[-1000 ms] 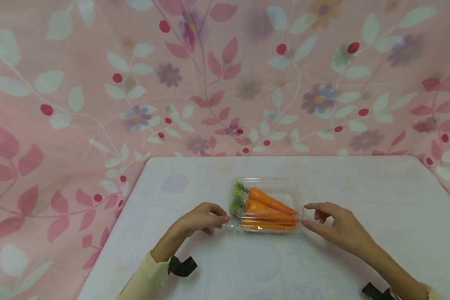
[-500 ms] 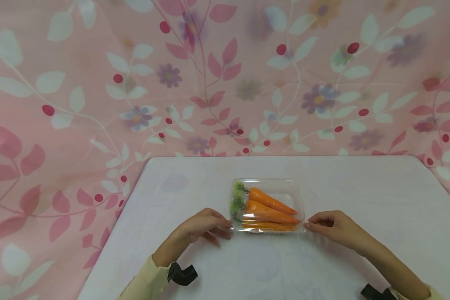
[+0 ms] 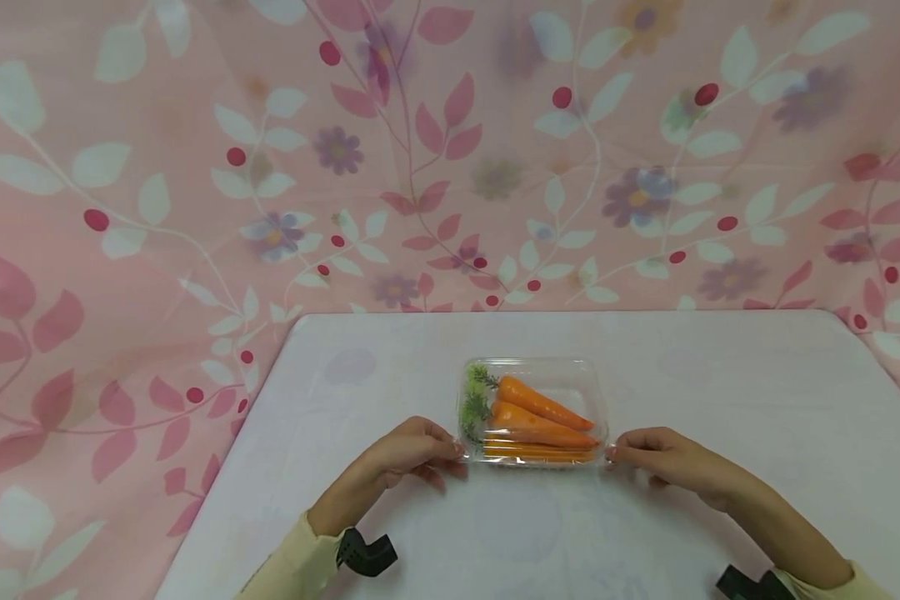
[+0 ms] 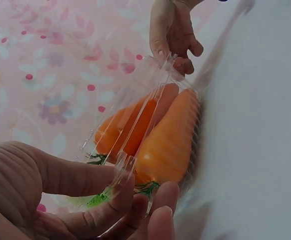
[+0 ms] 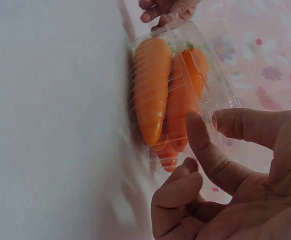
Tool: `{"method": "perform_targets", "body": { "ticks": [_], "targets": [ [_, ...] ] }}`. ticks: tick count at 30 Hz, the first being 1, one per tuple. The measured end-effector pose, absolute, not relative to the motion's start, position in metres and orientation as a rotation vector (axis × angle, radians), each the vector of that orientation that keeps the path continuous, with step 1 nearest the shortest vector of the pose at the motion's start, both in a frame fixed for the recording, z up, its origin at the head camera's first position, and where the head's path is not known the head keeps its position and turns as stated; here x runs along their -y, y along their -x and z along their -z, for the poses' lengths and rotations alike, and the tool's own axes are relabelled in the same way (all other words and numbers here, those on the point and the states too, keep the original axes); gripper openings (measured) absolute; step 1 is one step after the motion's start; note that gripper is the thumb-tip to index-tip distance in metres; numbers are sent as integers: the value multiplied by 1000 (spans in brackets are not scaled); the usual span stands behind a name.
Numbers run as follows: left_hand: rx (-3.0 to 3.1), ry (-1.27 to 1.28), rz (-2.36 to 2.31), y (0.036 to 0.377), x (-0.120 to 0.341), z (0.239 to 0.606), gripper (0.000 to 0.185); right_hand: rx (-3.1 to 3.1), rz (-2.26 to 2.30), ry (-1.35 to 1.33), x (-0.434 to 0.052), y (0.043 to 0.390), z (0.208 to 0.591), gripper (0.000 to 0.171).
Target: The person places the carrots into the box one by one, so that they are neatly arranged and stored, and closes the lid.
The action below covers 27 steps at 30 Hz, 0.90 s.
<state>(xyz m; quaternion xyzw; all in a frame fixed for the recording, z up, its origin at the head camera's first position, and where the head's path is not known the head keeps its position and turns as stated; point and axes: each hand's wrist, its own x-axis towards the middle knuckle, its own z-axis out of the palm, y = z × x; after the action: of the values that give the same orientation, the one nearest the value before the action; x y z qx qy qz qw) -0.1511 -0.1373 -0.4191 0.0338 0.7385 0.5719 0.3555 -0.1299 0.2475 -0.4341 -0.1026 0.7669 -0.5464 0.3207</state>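
A clear plastic container (image 3: 570,379), its lid over the top, rests on the white table. Inside lie several orange carrots (image 3: 540,427), with green leafy tops (image 3: 476,404) at the left end. My left hand (image 3: 414,454) pinches the near left corner of the rim between thumb and forefinger. At the near right corner, my right hand (image 3: 667,460) pinches the rim the same way, its other fingers loosely bent in the right wrist view. Whether the lid is fully pressed down along the near edge, I cannot tell.
The white-covered table (image 3: 757,375) extends around the container on all sides. Behind it hangs a pink flowered cloth (image 3: 450,225). A black wrist device (image 3: 366,552) sits on the left cuff, and another black device (image 3: 750,583) on the right.
Both hands have shifted slightly down toward me at the near corners. The right thumb and forefinger, apart before, have come together on the rim. The container has barely moved.
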Motion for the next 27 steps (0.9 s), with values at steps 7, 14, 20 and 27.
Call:
{"method": "perform_targets", "body": {
  "ticks": [7, 14, 20, 27],
  "targets": [
    [-1973, -77, -1467, 153, 134, 420, 23, -2017, 1439, 253, -243, 130, 435, 26],
    [-1990, -69, -1496, 151, 129, 420, 17, -2050, 1458, 269, -239, 132, 435, 25],
    [-1966, -67, -1528, 146, 126, 422, 16, -2066, 1501, 313, -237, 130, 437, 25],
    [-1964, -81, -1545, 146, 126, 422, 14, -2115, 1568, 344, -236, 127, 439, 22]
  ]
}}
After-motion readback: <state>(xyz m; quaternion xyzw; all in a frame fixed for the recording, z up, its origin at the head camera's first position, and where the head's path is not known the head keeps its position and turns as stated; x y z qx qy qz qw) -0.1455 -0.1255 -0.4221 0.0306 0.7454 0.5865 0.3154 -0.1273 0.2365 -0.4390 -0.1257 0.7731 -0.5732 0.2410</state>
